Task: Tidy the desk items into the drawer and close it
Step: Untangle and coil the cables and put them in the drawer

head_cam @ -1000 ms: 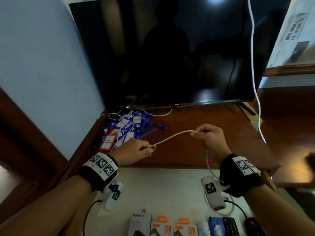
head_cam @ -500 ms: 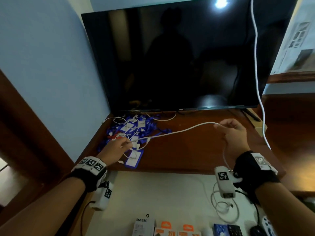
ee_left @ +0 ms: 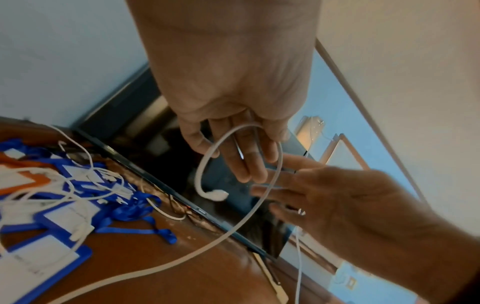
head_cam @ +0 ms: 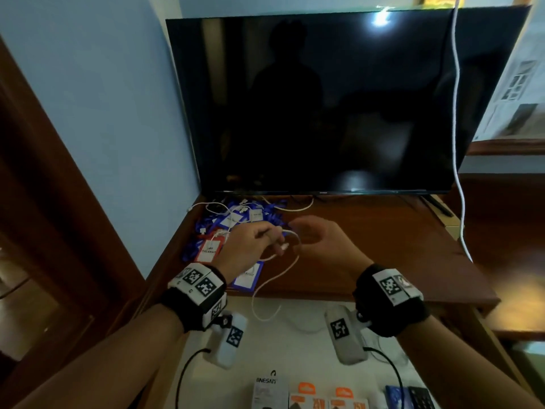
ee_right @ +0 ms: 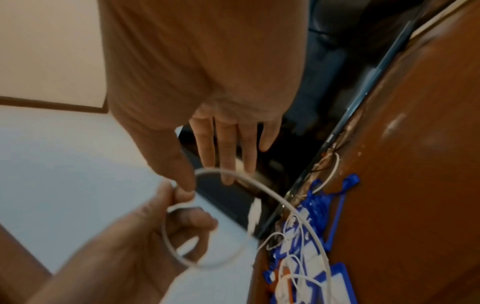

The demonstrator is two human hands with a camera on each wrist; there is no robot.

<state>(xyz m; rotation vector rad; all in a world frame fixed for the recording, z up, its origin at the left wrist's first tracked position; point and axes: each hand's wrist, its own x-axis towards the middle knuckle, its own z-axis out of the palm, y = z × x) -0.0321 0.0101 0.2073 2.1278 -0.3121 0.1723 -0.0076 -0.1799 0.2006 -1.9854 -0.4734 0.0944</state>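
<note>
From the head camera we see our left hand (head_cam: 247,249) raised over the wooden desk (head_cam: 368,255), its fingers curled around a white cable (head_cam: 283,273) that loops once beside the knuckles and then trails down over the desk's front edge into the open drawer (head_cam: 295,349) below. Our right hand (head_cam: 321,246) sits just beside the loop with its fingers loosely spread and gripping nothing. Behind the hands lies a heap of blue lanyards (head_cam: 233,222) with white and red badge cards and thinner white leads, at the foot of a dark television (head_cam: 324,104). Small boxes (head_cam: 309,394) line the near end of the drawer. From the left wrist camera we see the left hand (ee_left: 233,82) with the cable (ee_left: 207,164) curving in a ring across its fingers (ee_left: 249,156), the white plug end hanging free under them, while the right hand (ee_left: 350,205) reaches in with straight fingers touching the ring's far side. The lanyards (ee_left: 124,211) lie spread on the desk (ee_left: 155,267) to the left. From the right wrist camera we see the right hand (ee_right: 207,82) with its fingers (ee_right: 228,152) extended and released, the cable (ee_right: 259,185) arching just under their tips, and the left hand (ee_right: 130,246) below, clenched around the ring; this view is blurred.
</note>
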